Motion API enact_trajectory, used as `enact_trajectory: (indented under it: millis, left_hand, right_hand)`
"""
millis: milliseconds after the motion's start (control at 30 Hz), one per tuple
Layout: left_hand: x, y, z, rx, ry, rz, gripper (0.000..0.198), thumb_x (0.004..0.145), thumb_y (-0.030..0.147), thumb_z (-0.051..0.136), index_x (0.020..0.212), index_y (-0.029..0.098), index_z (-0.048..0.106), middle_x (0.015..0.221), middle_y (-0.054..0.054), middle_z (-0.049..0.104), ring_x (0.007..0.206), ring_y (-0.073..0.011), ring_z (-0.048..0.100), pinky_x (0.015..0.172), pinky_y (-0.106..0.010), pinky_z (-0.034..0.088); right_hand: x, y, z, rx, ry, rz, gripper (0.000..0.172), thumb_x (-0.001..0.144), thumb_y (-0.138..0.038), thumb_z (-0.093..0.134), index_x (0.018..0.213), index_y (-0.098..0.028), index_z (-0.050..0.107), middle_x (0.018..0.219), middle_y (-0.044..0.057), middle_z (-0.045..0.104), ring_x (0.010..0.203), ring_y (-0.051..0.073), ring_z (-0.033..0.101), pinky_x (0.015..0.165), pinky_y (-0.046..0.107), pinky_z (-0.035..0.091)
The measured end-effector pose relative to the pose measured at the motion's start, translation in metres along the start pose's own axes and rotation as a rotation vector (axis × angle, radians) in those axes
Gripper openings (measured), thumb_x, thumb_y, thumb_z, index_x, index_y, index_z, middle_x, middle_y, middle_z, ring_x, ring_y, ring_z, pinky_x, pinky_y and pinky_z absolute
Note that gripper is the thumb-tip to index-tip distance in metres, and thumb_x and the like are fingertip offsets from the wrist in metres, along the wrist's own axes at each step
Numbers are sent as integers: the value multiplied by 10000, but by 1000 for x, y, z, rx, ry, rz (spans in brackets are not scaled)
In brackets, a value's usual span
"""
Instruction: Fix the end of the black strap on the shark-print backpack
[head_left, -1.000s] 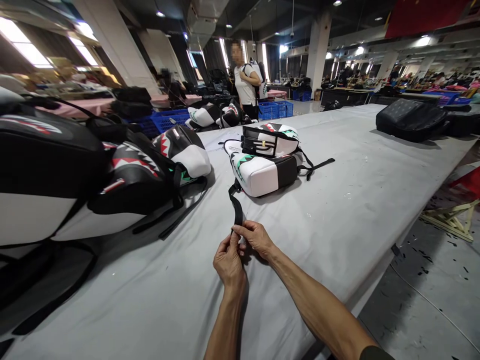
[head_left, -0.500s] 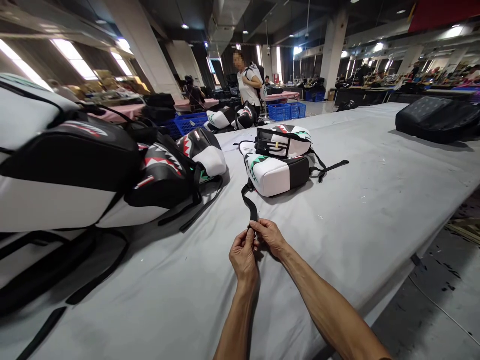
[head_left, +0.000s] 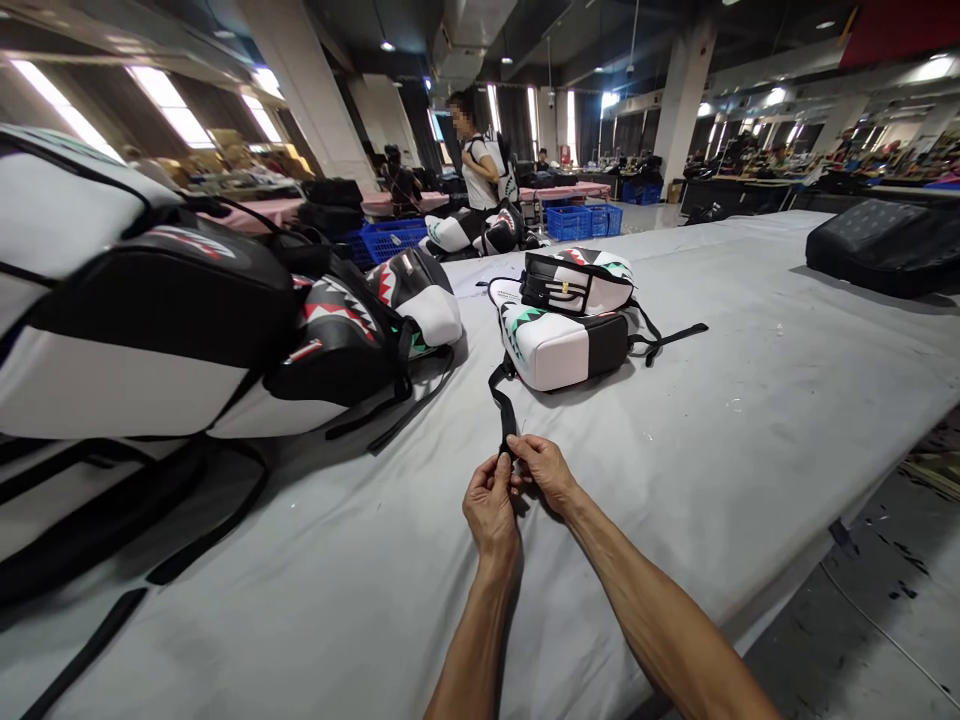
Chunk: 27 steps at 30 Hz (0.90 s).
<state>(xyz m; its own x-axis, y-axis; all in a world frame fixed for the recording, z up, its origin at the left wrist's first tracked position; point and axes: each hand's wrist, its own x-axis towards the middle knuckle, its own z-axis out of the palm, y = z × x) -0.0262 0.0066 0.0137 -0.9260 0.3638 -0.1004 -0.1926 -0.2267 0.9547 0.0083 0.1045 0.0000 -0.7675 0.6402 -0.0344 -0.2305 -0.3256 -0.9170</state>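
A black webbing strap [head_left: 504, 402] runs toward me from a black-and-white backpack [head_left: 562, 352], which lies on its side on the covered table. My left hand [head_left: 490, 508] pinches the strap's near end between thumb and fingers. Close beside it, my right hand [head_left: 546, 468] grips the same strap slightly higher up, thumb on top. The fingertips hide the very end of the strap. Green, red and white shark-tooth prints mark the backpack, and its open upper part shows a black organiser panel [head_left: 555, 288]. A second strap [head_left: 671, 340] trails from its right side.
Several similar backpacks [head_left: 337, 340] are heaped at the left, their straps hanging across the table cover [head_left: 750, 440]. A black bag [head_left: 885, 245] lies at the far right. Beyond the table stand blue crates [head_left: 570, 221] and a person [head_left: 480, 170] carrying a backpack.
The view has shifted slightly, moving the scene a little right. The person in the background has turned and moved left. Both my hands keep their hold on the strap.
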Motion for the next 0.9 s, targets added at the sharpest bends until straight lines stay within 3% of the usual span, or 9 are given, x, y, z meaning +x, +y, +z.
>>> enact_trajectory:
  millis: [300, 533, 900]
  left_hand:
    - [-2, -4, -2, -6, -28, 27, 650, 765, 671, 955, 1127, 156, 791, 683, 15, 694, 597, -141, 662, 542, -225, 455]
    - [-3, -3, -1, -17, -12, 46, 623, 732, 653, 975, 1073, 160, 805, 694, 25, 684, 584, -118, 623, 549, -225, 463]
    - [-2, -9, 2, -8, -37, 62, 602, 773, 654, 958, 1068, 156, 790, 765, -22, 761, 644, -147, 693, 613, -251, 528]
  right_hand:
    - [-2, 2, 0, 29, -43, 4, 616, 855, -776, 872, 800, -223, 606, 629, -73, 467, 518, 90, 393, 480, 227, 372]
    - [-2, 1, -1, 26, -31, 11, 642, 822, -796, 887, 783, -226, 594, 626, -74, 458, 526, 98, 415, 488, 235, 382]
    - [-3, -4, 1, 141, -47, 56, 678, 741, -790, 950, 758, -234, 563, 601, -90, 451, 479, 86, 404, 431, 239, 414]
